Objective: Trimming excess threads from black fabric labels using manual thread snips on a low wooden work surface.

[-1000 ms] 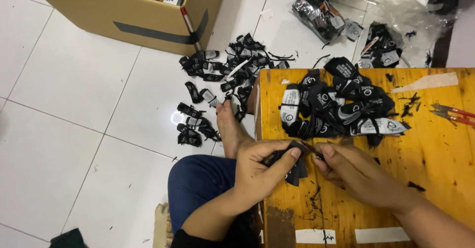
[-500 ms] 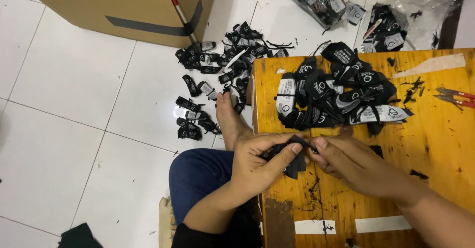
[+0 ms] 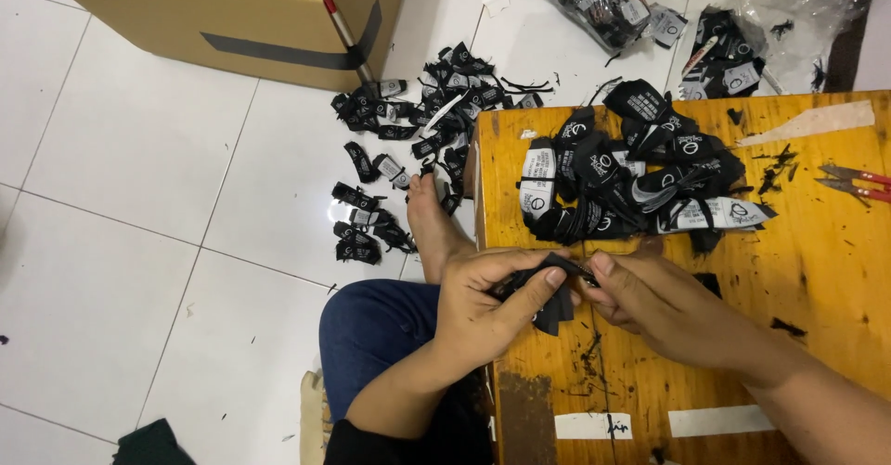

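My left hand (image 3: 487,303) grips a small black fabric label (image 3: 554,305) at the near left corner of a low yellow wooden table (image 3: 817,270). My right hand (image 3: 650,300) pinches the same label from the right, fingertips meeting the left thumb. A heap of black and white labels (image 3: 631,182) lies on the table just beyond the hands. Black thread scraps dot the wood under my hands.
Loose black labels (image 3: 408,149) are strewn on the white tile floor left of the table, by my bare foot (image 3: 434,228). A cardboard box (image 3: 232,19) stands at top left. Red-handled snips (image 3: 854,182) lie at the table's right edge. Plastic bags of labels (image 3: 650,6) sit beyond the table.
Both hands keep hold of the label and have hardly shifted; the view has drifted slightly.
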